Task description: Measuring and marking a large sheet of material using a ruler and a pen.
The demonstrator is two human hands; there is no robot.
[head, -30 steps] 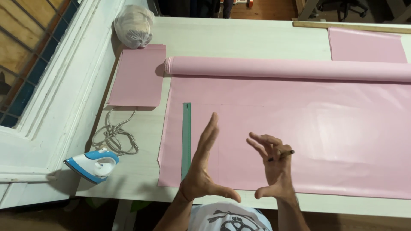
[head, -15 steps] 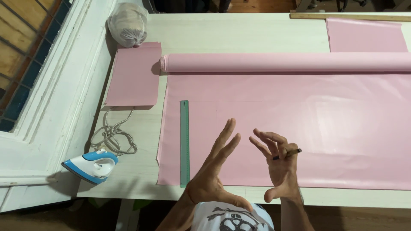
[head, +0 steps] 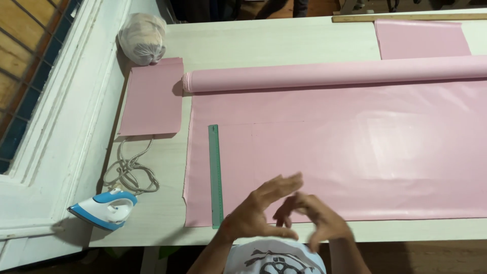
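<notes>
Far to the left of the hands, at the table's near corner, lies a blue and white iron point(head: 104, 208), its grey cord point(head: 131, 168) coiled in loops just beyond it. Farther back on that side sits a cut pink rectangle point(head: 152, 96), flat on the pale table point(head: 284, 38), with a bundle in a clear bag point(head: 143, 38) at its far corner.

Closer in, a green ruler point(head: 215, 175) lies along the left margin of the spread pink fabric point(head: 355, 147), its near end just left of the left hand point(head: 261, 208). That hand is raised over the fabric's near edge — fingers straight and together, thumb spread toward the other hand, holding nothing.

The right hand point(head: 317, 218) meets it from the right, fingertips touching or overlapping the left palm; motion blur smears them, so contact is hard to judge. Its fingers are bent, and whether anything is pinched between them cannot be told from this view.

Beyond both hands the pink fabric stretches away across the table and off to the right, ending at the fabric roll point(head: 335, 73) — well apart from the hands, lying crosswise. Behind the roll, to the far right, a second pink piece point(head: 421, 38) lies flat, and a long wooden stick point(head: 406, 18) lies along the table's far edge.
</notes>
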